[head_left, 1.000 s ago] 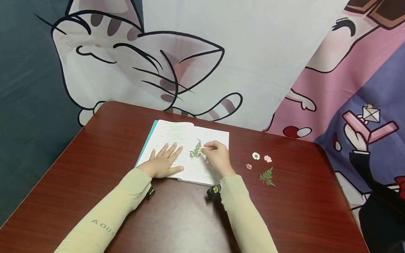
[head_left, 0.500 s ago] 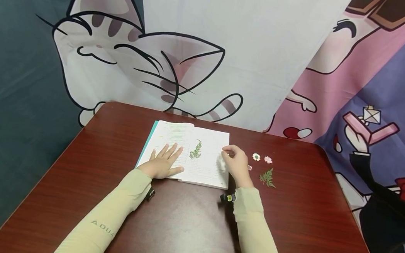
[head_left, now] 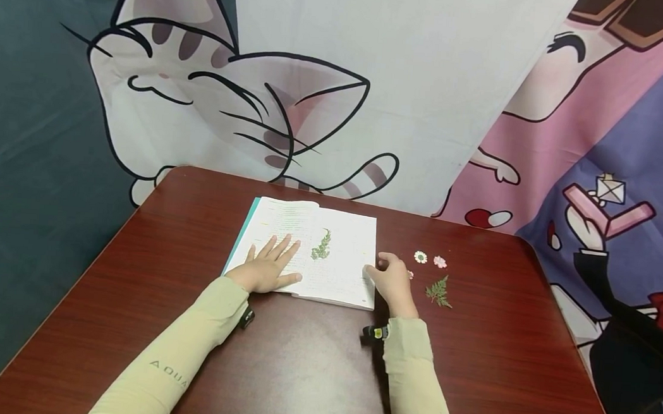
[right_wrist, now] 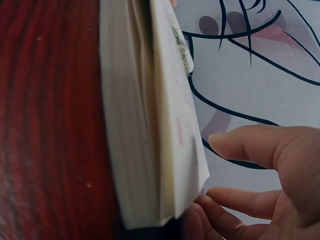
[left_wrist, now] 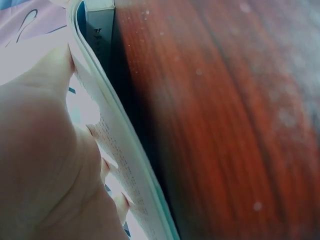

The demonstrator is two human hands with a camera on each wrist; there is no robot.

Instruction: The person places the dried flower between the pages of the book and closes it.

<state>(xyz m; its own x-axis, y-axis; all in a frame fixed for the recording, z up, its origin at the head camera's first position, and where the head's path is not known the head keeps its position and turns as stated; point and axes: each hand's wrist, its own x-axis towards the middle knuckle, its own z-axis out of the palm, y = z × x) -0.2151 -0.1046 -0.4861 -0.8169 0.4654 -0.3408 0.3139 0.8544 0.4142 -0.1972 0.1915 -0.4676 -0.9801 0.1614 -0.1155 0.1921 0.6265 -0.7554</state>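
An open book (head_left: 341,283) lies on the table, a pressed green fern-like sprig (head_left: 321,245) flat on its right page. My left hand (head_left: 271,268) presses down on the left page with fingers spread; the thumb points toward the book's inner fold. At the book's right edge is my right hand (head_left: 393,283), thumb and fingers apart. In the right wrist view its thumb (right_wrist: 240,146) stands close to the page face, while the fingers (right_wrist: 245,199) are by the outer corner of the pages. Nothing shows between thumb and fingers.
To the right of the right hand lie a white daisy (head_left: 420,257), a pink flower (head_left: 439,262) and a green fern leaf (head_left: 439,292). A smaller pink flower (head_left: 410,275) is partly covered by the hand. Behind the brown table (head_left: 194,211) hangs a cartoon-print cloth (head_left: 429,99).
My right hand has moved from beside the sprig rightward to the book's right edge, then slightly down toward me. The sprig stays on the page. My left hand has not moved.
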